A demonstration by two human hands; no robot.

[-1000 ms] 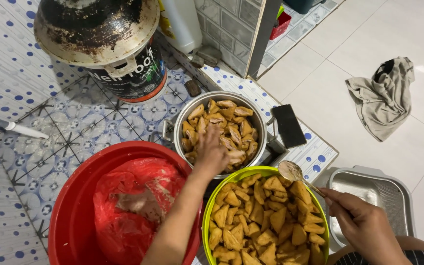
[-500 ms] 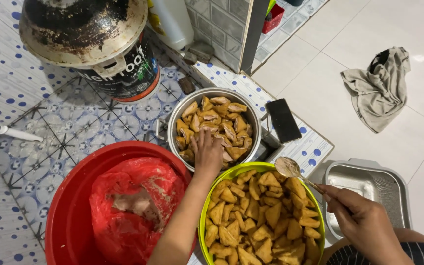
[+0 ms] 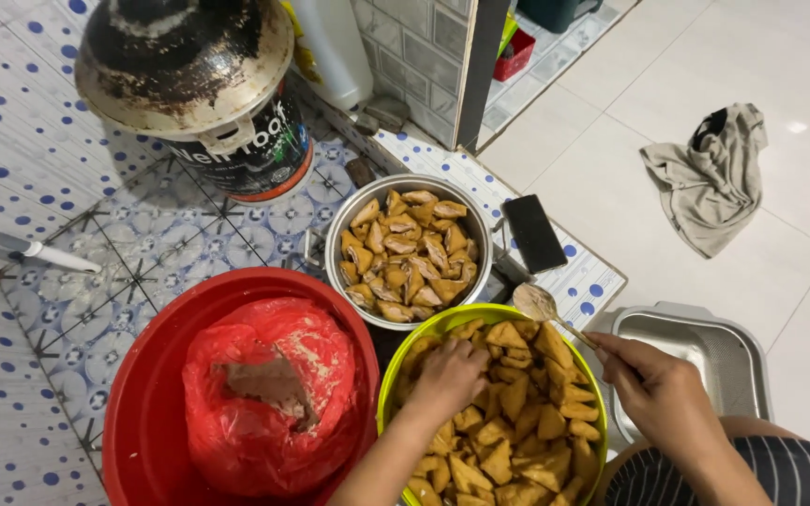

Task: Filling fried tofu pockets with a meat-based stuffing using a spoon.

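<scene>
Fried pieces: golden-brown wedge-shaped fried pieces (image 3: 517,422) fill the green bowl (image 3: 405,361), which sits on the floor right in front of the person.
Left hand: the left hand (image 3: 447,375) lies palm down on the pieces at the near-left side of the green bowl, fingers curled into the heap; whether it has a piece in its grasp cannot be told.
Right hand: the right hand (image 3: 663,394) is closed around the handle of a spoon (image 3: 536,303), whose bowl carries a pale paste and hovers over the far rim of the green bowl.
Metal pot: a metal pot (image 3: 409,248) just beyond the green bowl holds more of the same pieces, split open.
Red basin: a red basin (image 3: 157,394) touches the green bowl on the left and holds a red plastic bag (image 3: 269,394) with pale filling showing through its opening.
Tray: a metal tray (image 3: 705,351) lies beside the right hand.
Farther off: a dark phone (image 3: 533,232) lies near the pot, a grey cloth (image 3: 714,178) on the white floor tiles, a sooty pot (image 3: 180,56) on a paint bucket (image 3: 255,159).
</scene>
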